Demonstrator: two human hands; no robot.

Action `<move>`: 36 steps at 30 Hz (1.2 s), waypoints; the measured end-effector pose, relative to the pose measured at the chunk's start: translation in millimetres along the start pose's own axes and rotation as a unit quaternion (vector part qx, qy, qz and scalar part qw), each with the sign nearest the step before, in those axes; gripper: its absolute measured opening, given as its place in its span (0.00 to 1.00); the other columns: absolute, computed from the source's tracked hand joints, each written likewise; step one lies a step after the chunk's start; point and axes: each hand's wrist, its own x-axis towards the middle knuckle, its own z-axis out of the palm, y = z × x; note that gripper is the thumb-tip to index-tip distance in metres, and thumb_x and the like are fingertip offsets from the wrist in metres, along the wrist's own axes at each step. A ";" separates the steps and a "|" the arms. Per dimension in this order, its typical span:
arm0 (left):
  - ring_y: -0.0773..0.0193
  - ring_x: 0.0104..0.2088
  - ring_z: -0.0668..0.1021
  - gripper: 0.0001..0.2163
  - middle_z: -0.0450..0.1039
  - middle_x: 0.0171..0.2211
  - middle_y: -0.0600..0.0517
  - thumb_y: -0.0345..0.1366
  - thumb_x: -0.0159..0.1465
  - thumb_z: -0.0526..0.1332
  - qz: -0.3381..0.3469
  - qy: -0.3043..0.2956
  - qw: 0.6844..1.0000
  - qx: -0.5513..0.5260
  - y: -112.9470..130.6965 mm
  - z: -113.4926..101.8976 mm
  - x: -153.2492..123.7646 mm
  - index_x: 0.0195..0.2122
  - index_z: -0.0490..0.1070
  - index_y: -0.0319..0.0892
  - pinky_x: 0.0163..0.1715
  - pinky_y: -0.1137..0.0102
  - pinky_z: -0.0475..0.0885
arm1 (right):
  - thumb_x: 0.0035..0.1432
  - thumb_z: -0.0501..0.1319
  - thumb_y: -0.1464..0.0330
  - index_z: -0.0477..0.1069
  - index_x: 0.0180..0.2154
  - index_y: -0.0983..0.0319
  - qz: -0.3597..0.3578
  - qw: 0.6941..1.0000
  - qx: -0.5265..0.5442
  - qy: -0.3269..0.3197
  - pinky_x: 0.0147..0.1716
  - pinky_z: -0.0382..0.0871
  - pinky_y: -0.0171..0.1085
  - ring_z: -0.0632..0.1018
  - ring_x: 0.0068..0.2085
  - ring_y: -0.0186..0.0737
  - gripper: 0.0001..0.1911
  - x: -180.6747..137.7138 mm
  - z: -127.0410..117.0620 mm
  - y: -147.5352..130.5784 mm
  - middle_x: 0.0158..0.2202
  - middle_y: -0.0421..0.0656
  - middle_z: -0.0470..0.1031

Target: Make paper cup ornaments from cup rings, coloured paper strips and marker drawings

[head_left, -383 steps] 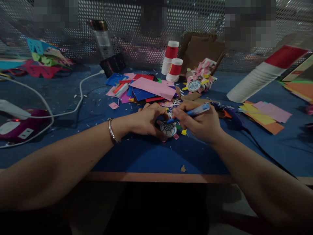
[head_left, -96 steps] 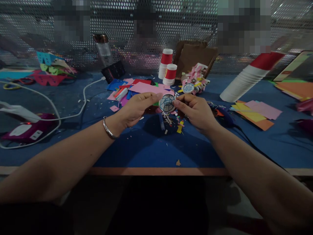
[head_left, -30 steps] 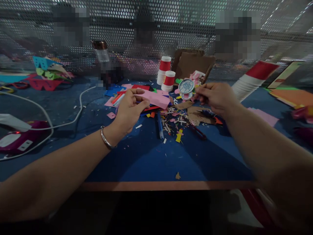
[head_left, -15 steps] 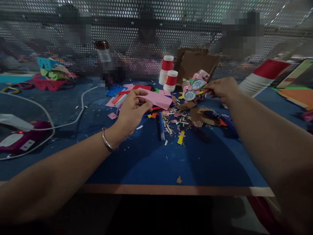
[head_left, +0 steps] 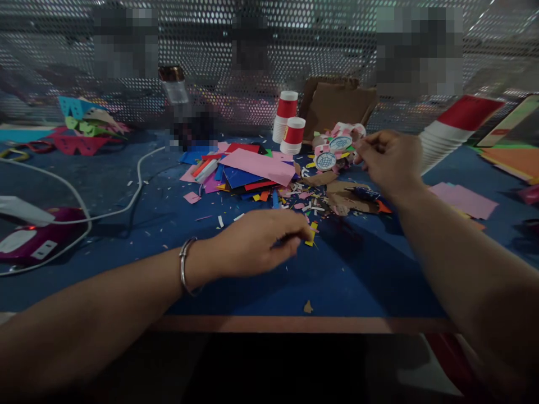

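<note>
My left hand (head_left: pixel 263 241) is low over the front of the blue table (head_left: pixel 261 294), thumb and fingers apart, with nothing visible in it. Its fingertips are close to a yellow paper scrap (head_left: pixel 311 233). Behind it, a pink paper sheet (head_left: pixel 259 166) lies on a pile of coloured paper. The hand partly hides a blue pen (head_left: pixel 275 199). My right hand (head_left: pixel 391 160) is raised, its thumb and fingers pinched together. Whatever they hold is too small to make out. Just left of them sits a pink paper craft with round lattice-patterned discs (head_left: pixel 325 161).
Stacked paper cups (head_left: pixel 293 136) stand at the back, before a cardboard piece (head_left: pixel 341 106). A tilted cup stack (head_left: pixel 461 126) is at right. Small scraps litter the middle. On the left are a purple device (head_left: pixel 63 233), a white cable (head_left: pixel 138 182) and cut-paper masks (head_left: pixel 82 140).
My left hand has let go of the pink sheet and moved down and right toward the yellow scrap. My right hand has stayed pinched beside the pink craft, shifting slightly.
</note>
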 end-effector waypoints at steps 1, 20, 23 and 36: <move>0.59 0.43 0.83 0.08 0.84 0.44 0.49 0.28 0.70 0.59 0.027 -0.035 0.999 0.017 6.3 2.6 -1.5 0.44 0.76 0.46 0.45 0.65 0.75 | 0.65 0.69 0.72 0.77 0.32 0.63 -0.004 1.000 -0.027 0.005 0.29 0.58 0.41 0.69 0.24 0.31 0.07 -7.6 1.2 -7.2 0.24 0.44 0.76; 0.62 0.27 0.76 0.15 0.78 0.28 0.51 0.47 0.72 0.62 -0.201 0.017 0.948 0.246 -25.3 -4.7 13.9 0.35 0.75 0.42 0.27 0.67 0.58 | 0.68 0.62 0.60 0.77 0.33 0.59 -0.130 0.964 -0.161 -0.166 0.29 0.62 0.39 0.73 0.25 0.37 0.13 -79.2 24.7 -69.4 0.28 0.43 0.79; 0.60 0.28 0.76 0.19 0.76 0.26 0.50 0.52 0.71 0.60 -0.220 0.009 0.939 0.264 -33.2 -0.5 18.4 0.31 0.74 0.43 0.27 0.66 0.55 | 0.69 0.62 0.60 0.77 0.34 0.59 -0.146 0.958 -0.162 -0.185 0.29 0.62 0.39 0.73 0.26 0.38 0.12 -81.4 27.4 -68.3 0.30 0.43 0.80; 0.63 0.23 0.69 0.16 0.68 0.19 0.53 0.45 0.59 0.67 -0.275 0.014 0.935 0.224 -24.3 -5.4 20.9 0.20 0.69 0.43 0.26 0.66 0.55 | 0.71 0.61 0.63 0.79 0.37 0.61 -0.220 0.946 -0.129 -0.202 0.30 0.63 0.39 0.76 0.28 0.40 0.12 -90.8 32.4 -73.3 0.30 0.44 0.80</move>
